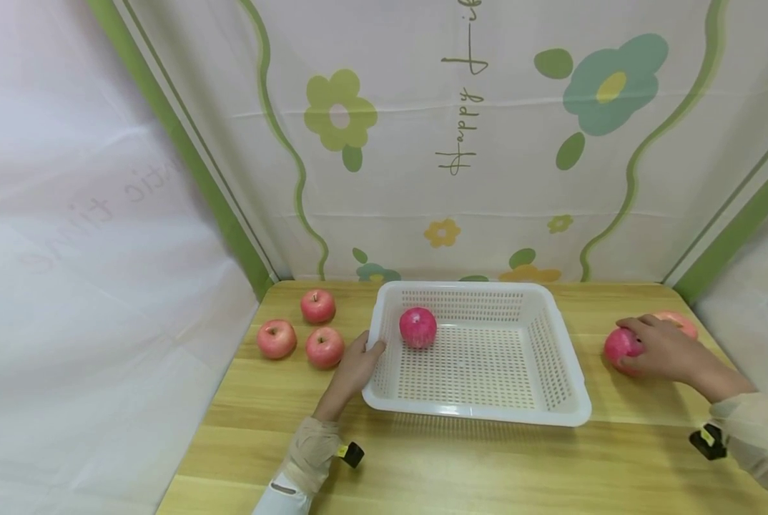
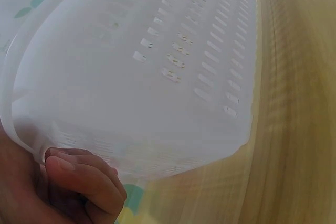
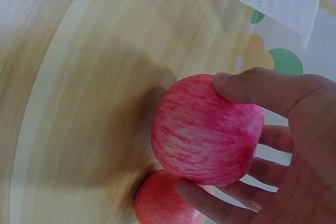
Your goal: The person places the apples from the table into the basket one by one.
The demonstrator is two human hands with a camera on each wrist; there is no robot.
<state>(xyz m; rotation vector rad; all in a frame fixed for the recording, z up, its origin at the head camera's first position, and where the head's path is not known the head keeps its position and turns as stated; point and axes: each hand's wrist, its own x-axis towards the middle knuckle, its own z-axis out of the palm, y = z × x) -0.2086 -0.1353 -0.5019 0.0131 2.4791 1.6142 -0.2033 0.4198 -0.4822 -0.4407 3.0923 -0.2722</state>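
A white plastic basket with slotted walls stands mid-table, one deep pink apple inside at its left end. My left hand grips the basket's left rim, thumb on top and fingers curled beneath, as the left wrist view shows. At the table's right side my right hand holds another deep pink apple between thumb and fingers. Right beside that held apple is a paler red apple, partly hidden by the hand in the head view.
Left of the basket lie three light red apples: one at the back, one at the far left and one near my left hand. A flowered curtain hangs behind the wooden table.
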